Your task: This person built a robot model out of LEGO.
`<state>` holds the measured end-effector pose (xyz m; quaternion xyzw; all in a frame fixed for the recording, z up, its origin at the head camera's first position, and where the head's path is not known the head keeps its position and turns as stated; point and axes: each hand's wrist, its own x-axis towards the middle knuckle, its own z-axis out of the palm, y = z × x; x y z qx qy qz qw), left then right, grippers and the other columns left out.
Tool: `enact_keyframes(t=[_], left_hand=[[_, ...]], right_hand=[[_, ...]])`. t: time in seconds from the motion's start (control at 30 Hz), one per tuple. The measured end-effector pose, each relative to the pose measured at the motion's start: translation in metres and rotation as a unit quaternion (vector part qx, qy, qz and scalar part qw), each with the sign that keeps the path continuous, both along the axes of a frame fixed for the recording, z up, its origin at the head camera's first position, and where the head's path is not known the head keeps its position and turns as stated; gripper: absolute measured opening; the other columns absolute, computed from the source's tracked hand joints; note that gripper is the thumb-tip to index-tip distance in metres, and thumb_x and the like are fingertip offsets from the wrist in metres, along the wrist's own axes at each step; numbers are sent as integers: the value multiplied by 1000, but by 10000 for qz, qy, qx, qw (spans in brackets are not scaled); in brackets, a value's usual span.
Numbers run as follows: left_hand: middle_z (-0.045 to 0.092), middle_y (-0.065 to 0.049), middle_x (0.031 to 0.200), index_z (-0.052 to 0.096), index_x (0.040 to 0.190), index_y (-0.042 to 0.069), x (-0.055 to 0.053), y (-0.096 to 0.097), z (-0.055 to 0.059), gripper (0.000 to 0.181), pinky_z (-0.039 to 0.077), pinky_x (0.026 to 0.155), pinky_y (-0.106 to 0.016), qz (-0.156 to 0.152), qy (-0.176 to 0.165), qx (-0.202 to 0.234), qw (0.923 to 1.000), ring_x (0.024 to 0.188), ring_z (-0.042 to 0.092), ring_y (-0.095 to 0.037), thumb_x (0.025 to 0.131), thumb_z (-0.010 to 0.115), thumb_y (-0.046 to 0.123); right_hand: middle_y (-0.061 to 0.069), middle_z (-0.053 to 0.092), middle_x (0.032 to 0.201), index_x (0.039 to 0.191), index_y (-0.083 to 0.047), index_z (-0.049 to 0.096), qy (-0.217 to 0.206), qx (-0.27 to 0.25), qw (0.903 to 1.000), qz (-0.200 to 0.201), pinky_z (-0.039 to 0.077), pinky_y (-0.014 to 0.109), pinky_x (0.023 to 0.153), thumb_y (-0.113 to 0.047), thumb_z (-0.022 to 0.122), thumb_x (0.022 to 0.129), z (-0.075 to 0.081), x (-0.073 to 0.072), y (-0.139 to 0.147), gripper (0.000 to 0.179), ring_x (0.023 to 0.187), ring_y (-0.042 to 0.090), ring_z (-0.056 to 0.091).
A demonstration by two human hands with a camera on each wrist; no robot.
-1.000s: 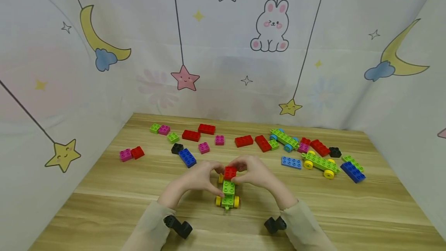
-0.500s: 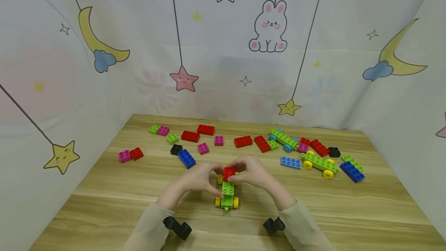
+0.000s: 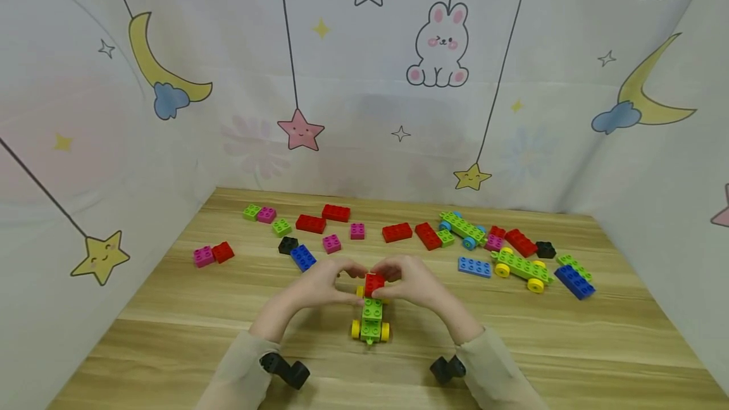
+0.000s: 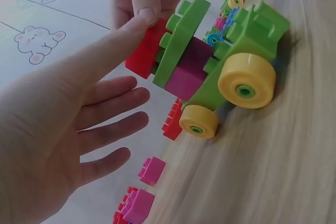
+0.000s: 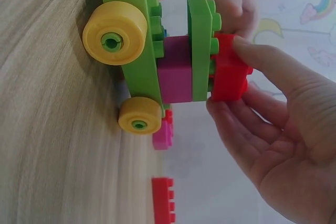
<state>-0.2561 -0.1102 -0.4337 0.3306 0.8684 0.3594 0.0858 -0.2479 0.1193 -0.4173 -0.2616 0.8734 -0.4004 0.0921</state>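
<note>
A toy car with a green wheeled base (image 3: pixel 370 331) and yellow wheels (image 5: pixel 114 33) stands on the table. On its base sits a magenta brick (image 5: pixel 175 70), topped by a green plate (image 5: pixel 199 45). Over one end of that plate is a red brick (image 5: pixel 229 69), with green studs showing at the seam. My right hand (image 3: pixel 411 282) pinches the red brick between thumb and fingers. My left hand (image 3: pixel 328 283) is on the other side, its thumb stretched to the red brick and its four fingers apart from it; whether the thumb touches, I cannot tell.
Loose bricks lie behind the car, among them a dark blue brick (image 3: pixel 303 258), a black brick (image 3: pixel 288 245) and a red brick (image 3: pixel 397 232). To the right are a light blue plate (image 3: pixel 474 266) and two more green wheeled bases (image 3: pixel 521 267). A patterned cloth (image 3: pixel 364 81) surrounds the table.
My left thumb has moved away from the green plate, up toward the red brick, and the left wrist has shifted slightly left. The right hand keeps its hold on the red brick.
</note>
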Motion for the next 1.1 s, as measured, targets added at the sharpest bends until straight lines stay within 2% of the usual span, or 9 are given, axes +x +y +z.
enact_keyframes(t=[0.17, 0.47, 0.73, 1.1], left_hand=[[68, -7, 116, 67, 120, 7, 1, 3, 3, 42, 52, 95, -47, 140, 167, 204, 9996, 108, 61, -23, 86, 76, 30], [70, -5, 114, 68, 118, 8, 2, 6, 4, 36, 52, 94, -43, 82, 305, 223, 9993, 107, 63, -20, 88, 74, 27], [71, -4, 112, 71, 117, 8, 2, 7, 5, 32, 52, 93, -49, -123, 303, 409, 9986, 105, 63, -21, 90, 72, 26], [73, -3, 108, 73, 114, 10, 2, 9, 4, 32, 53, 89, -47, 88, 243, 363, 9990, 102, 64, -20, 87, 74, 28]], right_hand=[[6, 71, 106, 114, -4, 69, -8, 28, 10000, 3, 56, 35, 90, -22, 80, 82, 2, 1, 0, 38, 96, 18, 65], [8, 72, 109, 113, -6, 71, -7, 165, 9998, 101, 57, 37, 88, -22, 78, 84, 3, -3, 10, 34, 98, 24, 68], [8, 74, 107, 112, -4, 72, -57, 198, 9995, 252, 58, 33, 85, -21, 77, 85, 2, -5, 11, 32, 95, 21, 69], [9, 74, 105, 110, -4, 74, -148, 186, 9997, 109, 58, 33, 82, -18, 78, 84, 5, -1, 8, 31, 93, 20, 70]])
